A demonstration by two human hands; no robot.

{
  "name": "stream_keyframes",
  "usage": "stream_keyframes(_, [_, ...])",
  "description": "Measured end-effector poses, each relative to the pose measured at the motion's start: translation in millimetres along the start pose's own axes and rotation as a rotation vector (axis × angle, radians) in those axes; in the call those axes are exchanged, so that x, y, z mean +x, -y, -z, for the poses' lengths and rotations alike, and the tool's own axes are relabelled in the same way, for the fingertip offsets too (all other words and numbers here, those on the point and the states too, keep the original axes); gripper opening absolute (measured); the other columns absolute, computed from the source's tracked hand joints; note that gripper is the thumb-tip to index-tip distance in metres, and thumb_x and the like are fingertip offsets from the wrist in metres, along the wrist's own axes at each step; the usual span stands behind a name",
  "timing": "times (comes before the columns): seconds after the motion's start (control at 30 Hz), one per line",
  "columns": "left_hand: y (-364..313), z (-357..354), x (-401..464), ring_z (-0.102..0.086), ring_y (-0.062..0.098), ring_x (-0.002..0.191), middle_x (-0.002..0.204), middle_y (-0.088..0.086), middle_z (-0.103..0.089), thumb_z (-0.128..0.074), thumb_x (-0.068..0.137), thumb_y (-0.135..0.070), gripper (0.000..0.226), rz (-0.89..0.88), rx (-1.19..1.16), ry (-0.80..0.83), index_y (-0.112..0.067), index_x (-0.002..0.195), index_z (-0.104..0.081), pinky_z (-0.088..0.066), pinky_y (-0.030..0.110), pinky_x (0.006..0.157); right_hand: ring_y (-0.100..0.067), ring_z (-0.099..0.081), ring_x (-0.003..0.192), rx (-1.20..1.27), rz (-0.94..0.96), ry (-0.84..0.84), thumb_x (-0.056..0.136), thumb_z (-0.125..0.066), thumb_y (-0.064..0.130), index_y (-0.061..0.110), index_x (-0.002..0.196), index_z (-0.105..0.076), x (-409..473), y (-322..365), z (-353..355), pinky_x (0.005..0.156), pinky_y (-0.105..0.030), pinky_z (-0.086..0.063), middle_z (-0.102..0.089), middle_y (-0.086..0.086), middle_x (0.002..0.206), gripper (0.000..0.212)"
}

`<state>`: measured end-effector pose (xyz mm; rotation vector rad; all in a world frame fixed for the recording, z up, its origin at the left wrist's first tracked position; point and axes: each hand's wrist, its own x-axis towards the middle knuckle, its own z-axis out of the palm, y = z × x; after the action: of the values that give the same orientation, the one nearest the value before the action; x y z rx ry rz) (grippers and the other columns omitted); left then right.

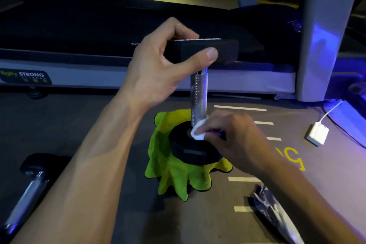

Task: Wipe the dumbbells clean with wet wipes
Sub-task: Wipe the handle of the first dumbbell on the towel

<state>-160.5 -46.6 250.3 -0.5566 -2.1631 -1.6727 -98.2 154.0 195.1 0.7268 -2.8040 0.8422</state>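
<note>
Dumbbell (198, 93) upright on green cloth (172, 174), floor level. Left hand (158, 65) fingers clamped round top head; right hand (233, 136) pinching wet wipe (197, 131) at handle base. Risk: toppling if top grip loosens; cloth slippage underneath.

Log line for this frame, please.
left hand: grips dumbbell top, upright on cloth | right hand: wipe at handle base
</note>
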Motion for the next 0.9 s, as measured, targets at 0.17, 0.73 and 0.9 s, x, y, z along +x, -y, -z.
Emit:
stream_keyframes(0.17, [-5, -5, 0, -0.064, 0.011, 0.087, 0.102, 0.004, -0.075, -0.082, 0.080, -0.050, 0.052, -0.007, 0.010, 0.006, -0.007, 0.106, -0.067, -0.058, 0.049, 0.085, -0.025, -0.057, 0.109, -0.397, -0.038, 0.119, 0.093, -0.056, 0.005, 0.021, 0.107, -0.071, 6, 42, -20, 0.080, -0.040, -0.053, -0.058, 0.001, 0.114, 0.026])
stream_keyframes(0.73, [-8, -6, 0, -0.066, 0.015, 0.093, 0.110, 0.015, -0.073, -0.081, 0.077, -0.045, 0.055, 0.015, -0.043, 0.027, -0.002, 0.106, -0.065, -0.055, 0.043, 0.086, -0.004, -0.061, 0.083, -0.045, 0.037, -0.035, 0.090, -0.070, 0.012, 0.025, 0.087, -0.077, -1, -12, -3, 0.078, -0.023, -0.049, -0.068, 0.014, 0.089, 0.015])
stream_keyframes(0.9, [-5, -6, 3, -0.069, 0.029, 0.100, 0.115, 0.018, -0.072, -0.080, 0.076, -0.046, 0.048, 0.042, -0.065, 0.009, -0.009, 0.102, -0.064, -0.054, 0.051, 0.093, -0.007, -0.068, 0.089, 0.251, 0.036, -0.481, 0.094, -0.070, 0.006, 0.013, 0.102, -0.075, 27, -2, -1, 0.079, -0.020, -0.053, -0.069, 0.001, 0.097, 0.011])
